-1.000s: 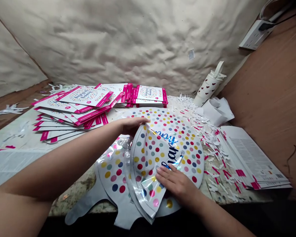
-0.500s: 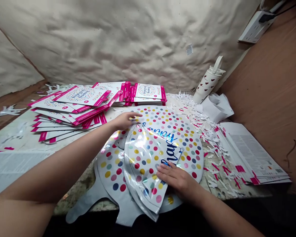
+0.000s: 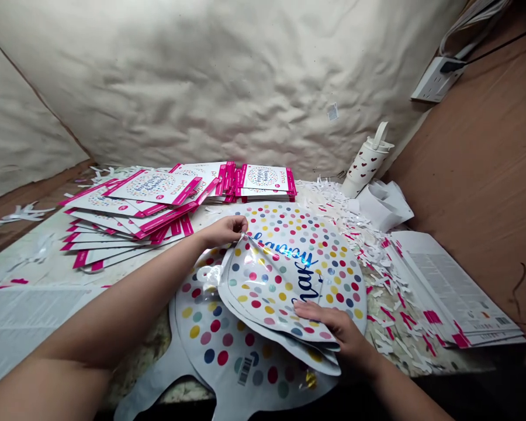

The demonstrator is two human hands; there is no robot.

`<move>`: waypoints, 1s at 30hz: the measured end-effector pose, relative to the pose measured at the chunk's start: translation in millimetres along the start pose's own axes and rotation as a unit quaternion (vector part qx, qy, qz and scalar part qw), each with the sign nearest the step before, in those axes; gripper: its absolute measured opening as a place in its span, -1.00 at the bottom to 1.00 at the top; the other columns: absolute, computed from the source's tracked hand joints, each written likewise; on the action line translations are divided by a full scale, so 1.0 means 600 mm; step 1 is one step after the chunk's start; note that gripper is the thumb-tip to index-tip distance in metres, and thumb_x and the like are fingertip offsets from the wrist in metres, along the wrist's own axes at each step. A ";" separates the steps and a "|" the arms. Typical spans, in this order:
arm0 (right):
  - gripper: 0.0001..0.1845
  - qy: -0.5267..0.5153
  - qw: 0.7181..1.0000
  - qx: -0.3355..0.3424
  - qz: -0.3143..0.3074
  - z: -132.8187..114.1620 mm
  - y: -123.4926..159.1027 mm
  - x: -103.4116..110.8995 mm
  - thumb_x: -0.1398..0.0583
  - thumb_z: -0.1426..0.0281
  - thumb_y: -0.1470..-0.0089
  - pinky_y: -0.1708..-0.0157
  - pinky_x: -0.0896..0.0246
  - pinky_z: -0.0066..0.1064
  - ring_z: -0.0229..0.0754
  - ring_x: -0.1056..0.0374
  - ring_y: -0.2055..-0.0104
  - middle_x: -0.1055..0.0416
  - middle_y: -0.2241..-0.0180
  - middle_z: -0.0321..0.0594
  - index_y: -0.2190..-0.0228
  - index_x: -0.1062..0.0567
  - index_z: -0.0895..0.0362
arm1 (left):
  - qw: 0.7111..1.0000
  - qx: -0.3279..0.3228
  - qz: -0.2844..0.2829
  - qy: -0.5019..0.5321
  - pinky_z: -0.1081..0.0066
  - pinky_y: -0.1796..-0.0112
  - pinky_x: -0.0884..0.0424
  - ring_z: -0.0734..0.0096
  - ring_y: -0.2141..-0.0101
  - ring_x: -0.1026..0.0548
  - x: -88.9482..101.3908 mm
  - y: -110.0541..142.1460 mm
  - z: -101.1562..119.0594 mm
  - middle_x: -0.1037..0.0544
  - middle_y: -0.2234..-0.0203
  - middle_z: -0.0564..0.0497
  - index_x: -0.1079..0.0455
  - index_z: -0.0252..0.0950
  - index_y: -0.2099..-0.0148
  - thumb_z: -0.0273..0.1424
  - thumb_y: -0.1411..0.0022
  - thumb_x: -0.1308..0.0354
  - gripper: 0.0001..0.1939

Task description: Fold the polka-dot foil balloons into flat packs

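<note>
A flat white foil balloon [image 3: 267, 286] with coloured dots and shiny blue lettering lies folded over on itself in front of me. My left hand [image 3: 227, 230] pinches its upper left corner between thumb and fingertips. At its lower right edge, my right hand [image 3: 339, 327] is closed on the folded layers, fingers on top and the thumb hidden. Beneath it are more flat dotted foil balloons [image 3: 219, 333], with pale tails hanging towards the table's front edge and a barcode showing.
Pink-and-white printed packets [image 3: 144, 204] are piled at the back left, beside a neater stack [image 3: 265, 181]. Paper scraps [image 3: 390, 292] litter the right side. A heart-patterned tumbler [image 3: 366, 166], crumpled paper [image 3: 383, 204] and printed card sheets [image 3: 451, 286] stand or lie there. A power socket [image 3: 438, 79] is on the wall.
My left fingers have closed on the balloon's corner. My right hand has gone from lying flat on the balloon to gripping its edge, swinging the folded part to the right. The view has tilted up.
</note>
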State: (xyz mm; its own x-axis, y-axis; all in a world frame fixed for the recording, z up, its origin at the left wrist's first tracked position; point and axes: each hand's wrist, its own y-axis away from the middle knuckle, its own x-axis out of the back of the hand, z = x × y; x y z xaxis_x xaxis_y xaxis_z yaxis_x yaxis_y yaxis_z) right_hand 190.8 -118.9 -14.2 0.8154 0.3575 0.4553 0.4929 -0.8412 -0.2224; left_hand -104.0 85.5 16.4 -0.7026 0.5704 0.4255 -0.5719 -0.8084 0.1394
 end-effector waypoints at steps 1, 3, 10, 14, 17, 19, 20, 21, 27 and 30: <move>-0.64 -0.001 1.000 -0.002 -0.001 -0.003 -0.001 0.001 -0.13 0.30 -0.11 -0.08 -0.16 -0.16 -0.09 -0.30 -0.03 -0.40 0.04 -0.15 0.02 -0.42 -0.01 | 1.000 0.003 0.009 0.003 0.55 0.53 -0.28 0.57 0.57 -0.30 0.000 0.005 -0.002 -0.30 0.60 0.17 -0.20 -0.28 0.47 -0.35 0.16 -0.18 -0.79; -0.60 0.001 1.000 -0.009 0.003 -0.008 -0.001 0.004 -0.18 0.24 -0.06 -0.06 -0.18 -0.15 -0.05 -0.30 -0.02 -0.41 0.05 -0.12 0.03 -0.43 0.00 | 1.000 0.014 0.027 0.000 0.57 0.60 -0.21 0.60 0.63 -0.22 0.000 0.016 -0.006 -0.21 0.65 0.20 -0.10 -0.26 0.51 -0.33 0.15 -0.17 -0.74; -0.55 0.083 0.995 0.048 0.016 -0.002 0.007 0.003 -0.17 0.37 -0.08 -0.12 -0.12 -0.11 -0.07 -0.26 -0.07 -0.37 0.00 -0.09 -0.04 -0.34 0.03 | 0.982 0.053 0.146 -0.111 0.48 0.58 -0.26 0.51 0.64 -0.24 0.038 0.058 -0.022 -0.22 0.68 0.15 -0.13 -0.25 0.51 -0.28 0.10 -0.14 -0.76; -0.56 0.226 0.962 0.150 -0.034 0.006 0.002 0.001 -0.04 0.50 -0.15 -0.15 -0.06 -0.13 -0.14 -0.21 -0.12 -0.34 -0.03 -0.06 -0.08 -0.28 0.12 | 0.931 0.039 0.294 -0.214 0.35 0.37 -0.31 0.31 0.40 -0.36 0.048 0.062 0.000 -0.34 0.51 0.02 -0.21 -0.27 0.44 -0.43 0.06 -0.06 -0.93; -0.62 0.279 0.937 0.188 -0.094 0.006 -0.009 0.000 0.01 0.49 -0.19 -0.14 -0.08 -0.15 -0.16 -0.20 -0.12 -0.36 -0.01 -0.10 -0.04 -0.30 0.15 | 0.907 -0.125 0.193 -0.354 0.24 0.17 -0.29 0.21 0.21 -0.39 -0.027 0.052 0.035 -0.43 0.26 -0.13 -0.33 -0.33 0.24 -0.43 -0.11 0.05 -0.81; -0.63 0.306 0.927 0.190 -0.099 0.006 -0.012 0.000 0.04 0.49 -0.21 -0.12 -0.10 -0.14 -0.16 -0.19 -0.13 -0.37 -0.01 -0.12 -0.02 -0.32 0.13 | 0.887 -0.249 0.004 -0.388 0.27 0.05 -0.24 0.25 0.05 -0.36 -0.105 0.048 0.052 -0.43 0.08 -0.12 -0.34 -0.29 0.07 -0.41 -0.20 0.10 -0.71; -0.64 0.319 0.926 0.184 -0.079 0.006 -0.011 0.000 0.04 0.50 -0.20 -0.11 -0.11 -0.12 -0.15 -0.19 -0.13 -0.37 0.00 -0.10 0.00 -0.33 0.13 | 0.877 -0.277 -0.058 -0.388 0.28 -0.03 -0.17 0.25 -0.04 -0.29 -0.142 0.048 0.056 -0.39 -0.01 -0.08 -0.31 -0.23 -0.01 -0.36 -0.23 0.08 -0.67; -0.65 0.330 0.926 0.178 -0.049 0.007 -0.008 0.000 0.04 0.51 -0.19 -0.09 -0.13 -0.11 -0.13 -0.21 -0.12 -0.39 0.02 -0.07 0.03 -0.36 0.15 | 0.871 -0.287 -0.094 -0.389 0.23 -0.09 -0.08 0.21 -0.12 -0.21 -0.173 0.049 0.057 -0.31 -0.10 -0.09 -0.25 -0.23 -0.10 -0.32 -0.25 0.07 -0.62; -0.76 0.326 0.915 0.236 0.002 0.012 0.017 -0.004 -0.02 0.57 -0.12 -0.05 -0.18 -0.16 -0.12 -0.35 0.03 -0.49 0.20 -0.03 0.22 -0.44 0.22 | 0.866 -0.213 -0.124 -0.435 0.05 -0.15 0.14 0.08 -0.24 0.11 -0.227 0.063 0.043 0.03 -0.26 -0.16 0.07 -0.29 -0.29 -0.20 -0.33 0.20 -0.45; -0.72 0.245 0.951 0.184 -0.040 0.008 0.015 -0.004 0.01 0.55 -0.15 -0.08 -0.10 -0.16 -0.16 -0.36 0.04 -0.48 0.14 -0.09 0.16 -0.42 0.17 | 0.871 -0.158 -0.073 -0.460 0.04 -0.15 0.11 0.03 -0.23 0.10 -0.232 0.074 0.050 0.03 -0.25 -0.23 0.00 -0.37 -0.27 -0.21 -0.32 0.19 -0.44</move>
State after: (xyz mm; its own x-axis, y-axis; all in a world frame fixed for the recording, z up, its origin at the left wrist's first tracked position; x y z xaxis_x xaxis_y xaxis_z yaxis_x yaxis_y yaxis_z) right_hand 194.6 -125.0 -21.6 0.5749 0.1066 0.8112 0.6942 -0.5883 -0.4147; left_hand -18.7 -34.5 -9.8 -0.0595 0.1891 0.9802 -0.8163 -0.5744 0.0612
